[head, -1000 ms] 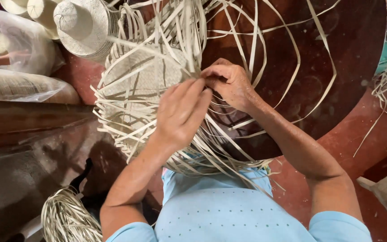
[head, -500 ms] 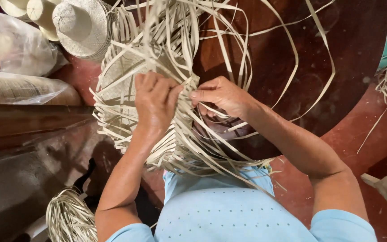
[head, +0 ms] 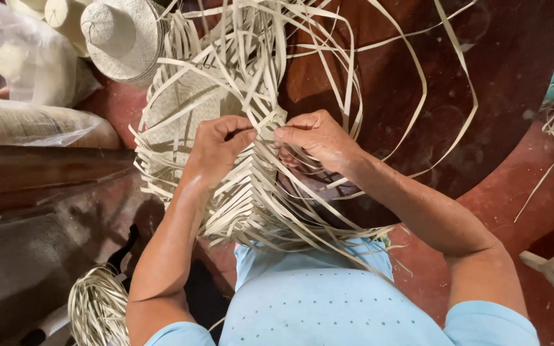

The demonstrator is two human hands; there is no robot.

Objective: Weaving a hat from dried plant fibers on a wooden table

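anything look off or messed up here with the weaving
Nothing stands out as damaged. The left hand and right hand pinch pale straw strips of a half-woven piece; loose ends fan untidily over the round dark table.

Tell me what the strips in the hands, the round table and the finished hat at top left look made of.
Strips: pale, flat, matte plant fibre, likely palm or straw; they bend and kink where the left hand and right hand pinch them.
Round table: dark reddish wood, glossy, probably varnished; it shows reflections.
Hat: same pale fibre, tightly woven, matte.
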